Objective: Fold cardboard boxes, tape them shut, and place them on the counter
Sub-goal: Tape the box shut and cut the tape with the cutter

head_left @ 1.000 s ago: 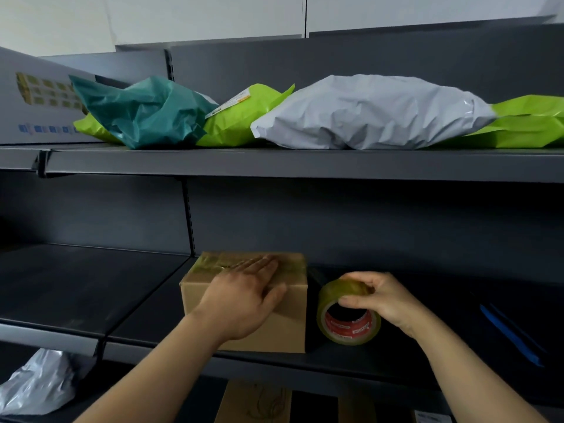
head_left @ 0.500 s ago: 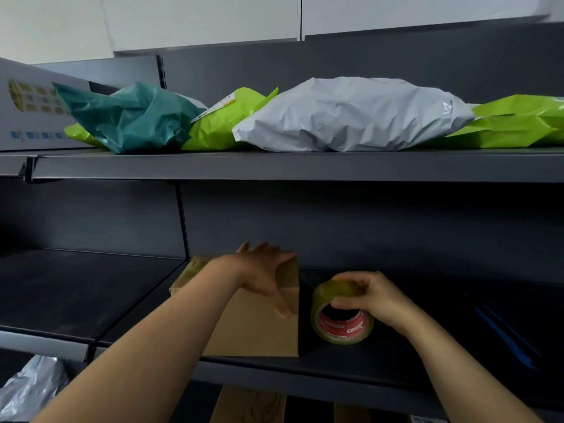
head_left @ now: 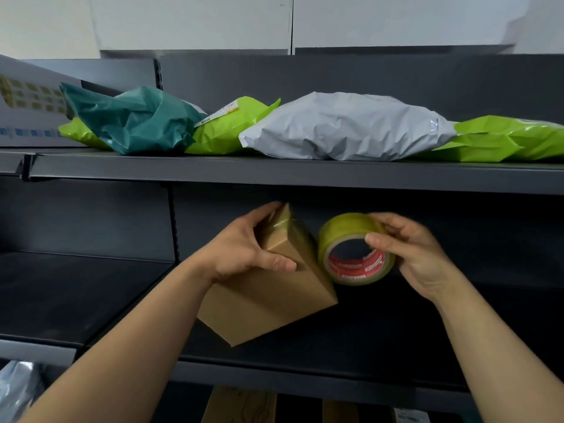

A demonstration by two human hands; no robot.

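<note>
- Small brown cardboard box (head_left: pixel 268 303): tilted, one corner pointing down over the front of the dark grey middle shelf (head_left: pixel 91 300). I cannot tell whether that corner touches the shelf. Its upper end carries glossy clear tape and sits just under the upper shelf.
- My left hand (head_left: pixel 244 248): gripping the box near its taped end, fingers wrapped over the far side, thumb pressed on the near face.
- Roll of yellowish clear packing tape with a red printed core (head_left: pixel 351 248): upright, hole facing me, just beside the box's right face.
- My right hand (head_left: pixel 418 254): holding the roll, thumb at the rim of the hole, fingers curled over the top.
- Dark grey upper shelf (head_left: pixel 274 175): holds a crumpled teal plastic mailer bag (head_left: pixel 131 120), a lime green mailer with a label (head_left: pixel 225 126), a puffy pale grey mailer (head_left: pixel 345 126) and another lime green mailer (head_left: pixel 512 138) at far right.
- Grey printed carton (head_left: pixel 27 117): at the far left, behind the teal bag.
- Below the middle shelf: brown cardboard (head_left: pixel 241 406); crumpled silvery plastic (head_left: pixel 15 389) at lower left.
</note>
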